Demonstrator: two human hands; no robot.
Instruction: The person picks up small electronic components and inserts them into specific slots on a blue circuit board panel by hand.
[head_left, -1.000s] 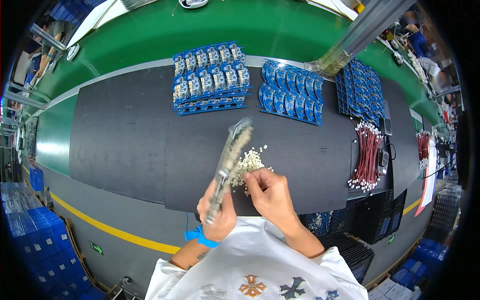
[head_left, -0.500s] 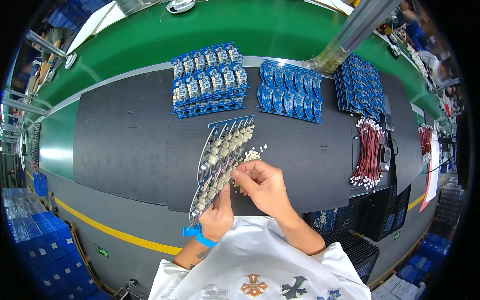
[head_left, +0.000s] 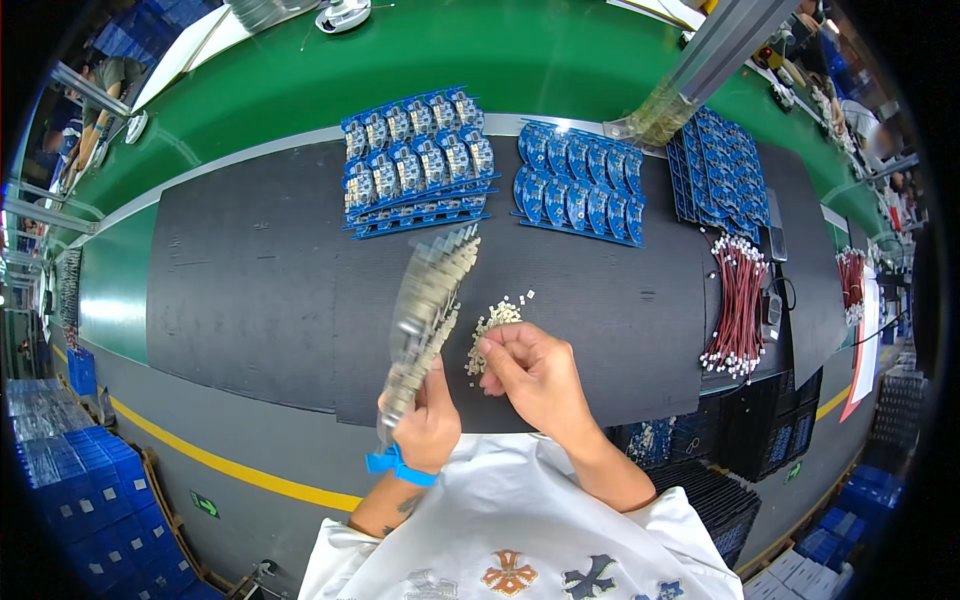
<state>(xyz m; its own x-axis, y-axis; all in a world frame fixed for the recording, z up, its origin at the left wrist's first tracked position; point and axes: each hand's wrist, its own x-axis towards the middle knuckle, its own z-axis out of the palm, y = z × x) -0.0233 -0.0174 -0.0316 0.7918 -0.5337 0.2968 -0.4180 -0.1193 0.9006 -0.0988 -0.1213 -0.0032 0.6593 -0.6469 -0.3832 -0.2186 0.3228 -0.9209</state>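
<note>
My left hand (head_left: 427, 428) grips the lower end of a circuit board panel (head_left: 428, 305), holding it steeply tilted above the dark mat. Rows of small cream-coloured connectors cover the panel's face, which is smeared by motion. To its right, my right hand (head_left: 538, 375) is closed with thumb and forefinger pressed together, apart from the panel. Whatever sits between those fingertips is too small or hidden to tell. Right at those fingers, a loose pile of tiny cream connectors (head_left: 500, 314) lies on the mat, partly covered by the hand.
Blue circuit board panels stand stacked at the back: one stack (head_left: 418, 150) behind the held panel, another (head_left: 580, 185) at centre right, a third (head_left: 720, 170) by a metal post (head_left: 700, 70). A bundle of red-brown cables (head_left: 738, 305) lies right on the black mat (head_left: 250, 280).
The panel in my left hand has swung left and turned more edge-on. My right hand has come away from it, slightly right, to the connector pile.
</note>
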